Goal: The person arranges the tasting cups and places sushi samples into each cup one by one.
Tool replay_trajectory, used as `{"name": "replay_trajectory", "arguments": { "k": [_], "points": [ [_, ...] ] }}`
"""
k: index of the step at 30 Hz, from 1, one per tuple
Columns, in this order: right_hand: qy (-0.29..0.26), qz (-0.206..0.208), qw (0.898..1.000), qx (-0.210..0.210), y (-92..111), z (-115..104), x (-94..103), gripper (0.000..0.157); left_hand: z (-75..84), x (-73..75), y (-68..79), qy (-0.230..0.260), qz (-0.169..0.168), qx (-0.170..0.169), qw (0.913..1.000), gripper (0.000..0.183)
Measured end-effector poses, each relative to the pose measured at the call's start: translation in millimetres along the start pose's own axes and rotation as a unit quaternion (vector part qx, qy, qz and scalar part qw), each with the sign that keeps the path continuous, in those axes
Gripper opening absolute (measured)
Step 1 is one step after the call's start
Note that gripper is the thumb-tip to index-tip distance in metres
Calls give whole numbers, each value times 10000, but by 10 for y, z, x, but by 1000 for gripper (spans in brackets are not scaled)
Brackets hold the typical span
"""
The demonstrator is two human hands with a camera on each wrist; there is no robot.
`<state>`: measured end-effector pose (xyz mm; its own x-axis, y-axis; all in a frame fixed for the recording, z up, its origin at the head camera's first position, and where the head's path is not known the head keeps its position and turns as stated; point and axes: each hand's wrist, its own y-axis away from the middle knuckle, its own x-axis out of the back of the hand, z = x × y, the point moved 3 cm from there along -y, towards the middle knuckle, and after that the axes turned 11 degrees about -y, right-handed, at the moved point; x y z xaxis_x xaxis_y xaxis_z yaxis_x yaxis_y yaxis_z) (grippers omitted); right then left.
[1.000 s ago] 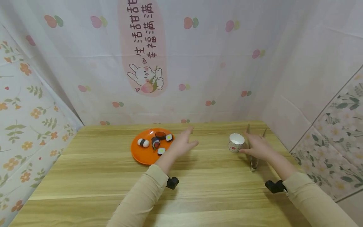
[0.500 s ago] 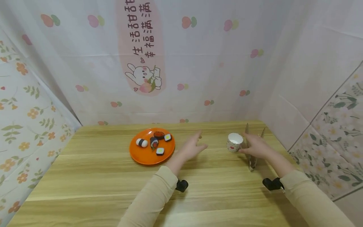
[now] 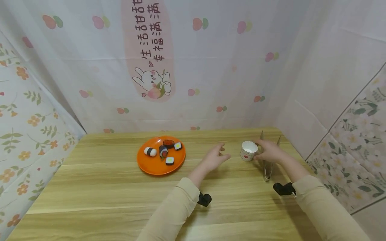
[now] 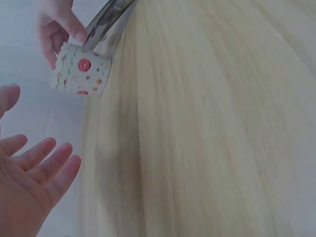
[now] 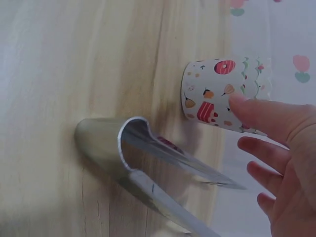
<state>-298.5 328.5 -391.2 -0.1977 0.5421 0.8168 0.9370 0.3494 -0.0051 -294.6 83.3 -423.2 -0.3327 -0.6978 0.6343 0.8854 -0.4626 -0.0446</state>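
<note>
On the table's right side stands a white paper baking cup (image 3: pixel 248 152) with colourful printed pictures and a scalloped rim. My right hand (image 3: pixel 269 152) is at its right side; in the right wrist view the thumb (image 5: pixel 266 117) lies against the cup's wall, the other fingers apart from it. Under that hand lie metal tongs (image 5: pixel 106 143), arms spread, bend toward me. My left hand (image 3: pixel 212 159) hovers left of the cup, its fingers (image 4: pixel 54 163) loosely spread and holding nothing.
An orange plate (image 3: pixel 147 167) on the left bears several sushi pieces: a white one with a dark band (image 3: pixel 150 152), a dark roll (image 3: pixel 163 151) and a red-topped piece (image 3: pixel 168 143) among them. Behind the wooden table (image 3: pixel 105 187) hangs a printed curtain (image 3: pixel 211 77).
My left hand has moved right, away from the plate and toward the cup. The right hand has edged closer to the cup. Cup, tongs and plate stay in place.
</note>
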Motion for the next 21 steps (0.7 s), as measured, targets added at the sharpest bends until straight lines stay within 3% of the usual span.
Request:
{"name": "replay_trajectory", "arguments": {
  "k": [12,21],
  "points": [
    [-216,-117,9994,-264,-32,77,-14,74,71,-189,-128,621,-111,307,9975,67],
    [-405,-117,9982,-433,-42,69,-16,75,117,-311,-180,1597,-129,503,9858,60]
  ]
}}
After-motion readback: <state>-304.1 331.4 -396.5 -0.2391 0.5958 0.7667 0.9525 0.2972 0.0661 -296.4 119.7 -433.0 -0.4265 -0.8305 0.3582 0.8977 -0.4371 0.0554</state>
